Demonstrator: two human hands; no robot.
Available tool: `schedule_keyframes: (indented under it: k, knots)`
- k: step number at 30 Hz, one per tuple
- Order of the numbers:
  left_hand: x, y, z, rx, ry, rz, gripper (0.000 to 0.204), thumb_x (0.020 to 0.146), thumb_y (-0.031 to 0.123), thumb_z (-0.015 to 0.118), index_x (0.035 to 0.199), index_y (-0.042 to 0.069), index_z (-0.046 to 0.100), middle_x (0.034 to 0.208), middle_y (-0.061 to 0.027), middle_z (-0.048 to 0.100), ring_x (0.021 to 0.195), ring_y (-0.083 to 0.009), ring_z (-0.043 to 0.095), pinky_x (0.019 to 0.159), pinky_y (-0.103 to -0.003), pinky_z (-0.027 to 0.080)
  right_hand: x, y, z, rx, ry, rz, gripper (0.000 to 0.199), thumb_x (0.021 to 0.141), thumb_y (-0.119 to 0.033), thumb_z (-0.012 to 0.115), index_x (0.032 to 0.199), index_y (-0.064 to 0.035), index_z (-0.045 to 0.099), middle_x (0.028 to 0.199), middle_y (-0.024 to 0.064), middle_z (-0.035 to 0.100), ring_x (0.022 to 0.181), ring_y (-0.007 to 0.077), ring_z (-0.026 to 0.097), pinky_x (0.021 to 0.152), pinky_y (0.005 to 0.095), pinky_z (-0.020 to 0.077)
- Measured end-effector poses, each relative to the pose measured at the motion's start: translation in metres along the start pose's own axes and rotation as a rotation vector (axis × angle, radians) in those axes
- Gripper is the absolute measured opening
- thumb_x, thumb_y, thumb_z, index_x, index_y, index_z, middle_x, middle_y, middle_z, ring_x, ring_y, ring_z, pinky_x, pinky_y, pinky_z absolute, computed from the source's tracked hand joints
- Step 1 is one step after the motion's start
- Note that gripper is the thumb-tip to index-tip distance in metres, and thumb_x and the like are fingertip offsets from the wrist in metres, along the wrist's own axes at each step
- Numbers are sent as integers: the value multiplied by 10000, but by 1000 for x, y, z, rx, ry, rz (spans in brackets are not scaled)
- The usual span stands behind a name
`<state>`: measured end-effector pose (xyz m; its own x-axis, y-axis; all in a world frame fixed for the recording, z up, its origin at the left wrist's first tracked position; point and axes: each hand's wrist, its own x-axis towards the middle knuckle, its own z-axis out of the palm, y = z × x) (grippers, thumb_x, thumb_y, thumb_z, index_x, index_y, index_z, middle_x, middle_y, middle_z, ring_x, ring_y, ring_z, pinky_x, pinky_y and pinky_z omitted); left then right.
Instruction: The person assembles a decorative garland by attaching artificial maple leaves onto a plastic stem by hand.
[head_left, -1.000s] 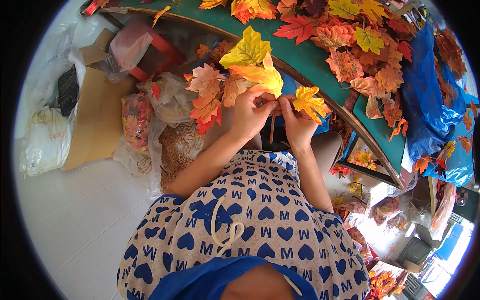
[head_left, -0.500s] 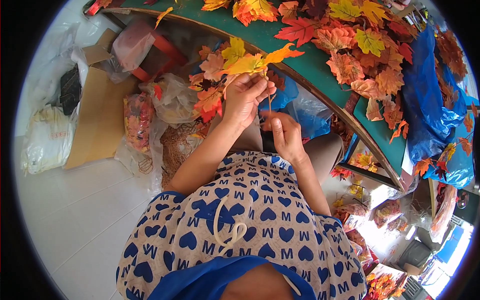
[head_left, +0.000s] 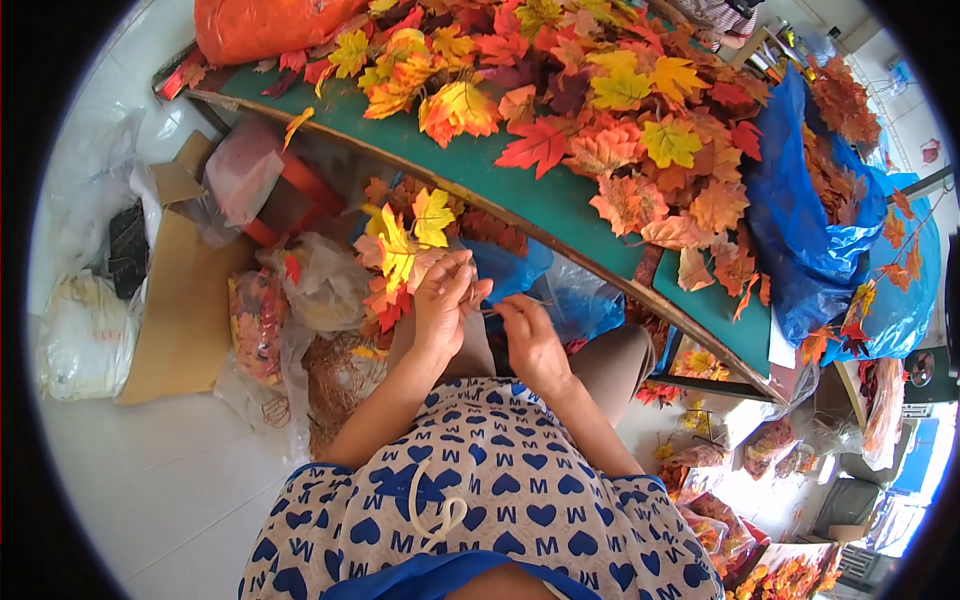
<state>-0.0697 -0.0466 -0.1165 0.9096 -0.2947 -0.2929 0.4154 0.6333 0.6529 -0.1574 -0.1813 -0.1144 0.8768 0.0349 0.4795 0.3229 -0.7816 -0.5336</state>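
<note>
My left hand (head_left: pixel 440 308) is closed around the base of a sprig of yellow artificial maple leaves (head_left: pixel 398 262), held over my lap below the table edge. The leaves point up and away from me. My right hand (head_left: pixel 532 343) is closed just to the right and a little nearer, fingertips pinched at the thin brown stem that runs between the hands. Its exact grip is slightly blurred. More orange and red leaves (head_left: pixel 388 300) lie beside and behind the sprig, partly hidden by it.
A green table (head_left: pixel 480 190) curves across in front, heaped with autumn leaves (head_left: pixel 640 140). An orange-red bag (head_left: pixel 260 30) lies on its far left. Blue plastic bags (head_left: pixel 800 220) stand right. At the left are a cardboard box (head_left: pixel 190 300) and a bag of leaves (head_left: pixel 256 320).
Both hands have moved lower and left in the picture, and the sprig has tilted left with them. The view has shifted, showing more of the table's far side.
</note>
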Motion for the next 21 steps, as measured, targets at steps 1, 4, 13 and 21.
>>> schedule_keyframes:
  k: [1,4,13,21]
  knots:
    - [3,-1,-1,-8,11,20,213,887,86,596,1096,46,585,837,1,591,639,-87,601,646,-258,560,1,-3,-3,1,-49,-7,305,763,47,579,1066,13,564,1068,176,552,945,350,567,838,392,480]
    - [11,-5,-8,11,-2,14,220,891,102,598,1099,35,573,757,24,541,544,-66,532,557,-231,510,25,-2,-34,8,84,-6,303,758,58,599,1056,9,583,1067,170,571,940,346,576,813,390,491]
    - [5,3,-15,122,-34,-48,221,876,35,585,1096,28,569,788,11,530,485,-57,441,497,-238,420,130,53,-141,-434,272,133,111,834,-19,549,907,1,630,875,169,626,798,335,610,689,376,495]
    - [-5,15,-35,3,-19,-56,242,871,53,599,1111,42,570,823,11,561,480,-58,435,550,-264,454,104,48,-142,-371,320,138,159,825,-38,555,965,0,621,851,189,625,764,336,617,670,411,497]
